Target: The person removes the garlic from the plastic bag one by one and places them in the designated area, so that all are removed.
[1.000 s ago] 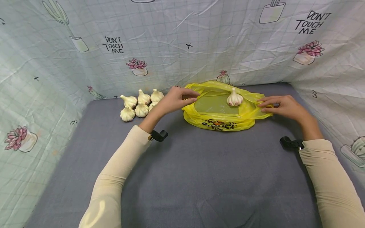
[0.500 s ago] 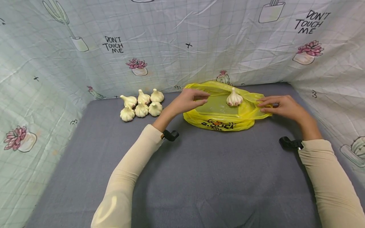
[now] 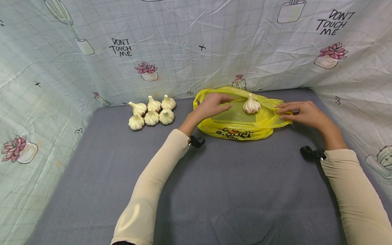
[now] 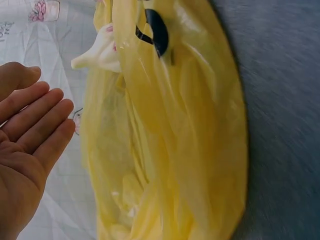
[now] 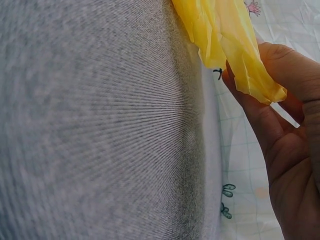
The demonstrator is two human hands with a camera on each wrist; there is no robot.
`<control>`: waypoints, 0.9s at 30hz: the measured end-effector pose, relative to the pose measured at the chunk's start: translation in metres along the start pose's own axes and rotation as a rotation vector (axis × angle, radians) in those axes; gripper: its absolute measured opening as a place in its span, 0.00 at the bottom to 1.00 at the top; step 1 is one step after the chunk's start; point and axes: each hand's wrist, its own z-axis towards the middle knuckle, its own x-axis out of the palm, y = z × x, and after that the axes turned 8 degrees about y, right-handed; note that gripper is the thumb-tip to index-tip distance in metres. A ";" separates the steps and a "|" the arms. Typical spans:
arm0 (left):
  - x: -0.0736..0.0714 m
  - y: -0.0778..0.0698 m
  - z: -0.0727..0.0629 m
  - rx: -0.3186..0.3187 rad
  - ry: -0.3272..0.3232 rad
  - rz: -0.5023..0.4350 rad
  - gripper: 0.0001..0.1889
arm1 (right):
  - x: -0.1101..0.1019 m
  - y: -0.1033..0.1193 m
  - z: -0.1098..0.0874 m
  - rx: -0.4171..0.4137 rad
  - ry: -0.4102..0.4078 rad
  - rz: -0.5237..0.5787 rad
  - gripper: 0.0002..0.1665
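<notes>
A yellow plastic bag lies with its mouth spread at the back of the table. One garlic bulb sits upright in the mouth toward its right side; the left wrist view shows this bulb poking past the bag's edge. Over the left part of the mouth hovers my left hand, empty, its fingers extended toward the bulb. In the left wrist view the hand's palm faces the bag. My right hand pinches the bag's right edge between thumb and fingers, with yellow plastic bunched there.
Several garlic bulbs stand grouped in two rows left of the bag. Grey cloth covers the table. A printed curtain rises right behind the bag and along both sides.
My left hand has moved right, from the bag's left rim to over its mouth, uncovering the bulbs behind it. The right hand keeps its place on the bag's edge.
</notes>
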 end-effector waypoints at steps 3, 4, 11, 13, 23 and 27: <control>0.002 0.002 0.013 -0.011 -0.010 -0.059 0.20 | 0.001 -0.002 0.000 -0.004 -0.003 0.005 0.13; 0.003 0.003 0.017 -0.015 -0.011 -0.082 0.21 | 0.001 -0.002 0.000 -0.004 -0.002 0.002 0.13; 0.016 0.009 0.051 -0.039 -0.032 -0.281 0.20 | 0.003 -0.003 -0.002 0.012 0.007 0.009 0.13; 0.020 0.009 0.060 -0.043 -0.040 -0.320 0.20 | 0.003 -0.003 -0.004 0.018 0.001 0.006 0.13; 0.037 0.008 0.090 -0.099 -0.079 -0.335 0.20 | 0.004 -0.003 -0.002 0.021 -0.006 0.014 0.14; 0.040 0.009 0.092 -0.087 -0.090 -0.329 0.15 | 0.004 -0.003 0.000 0.020 0.002 0.012 0.14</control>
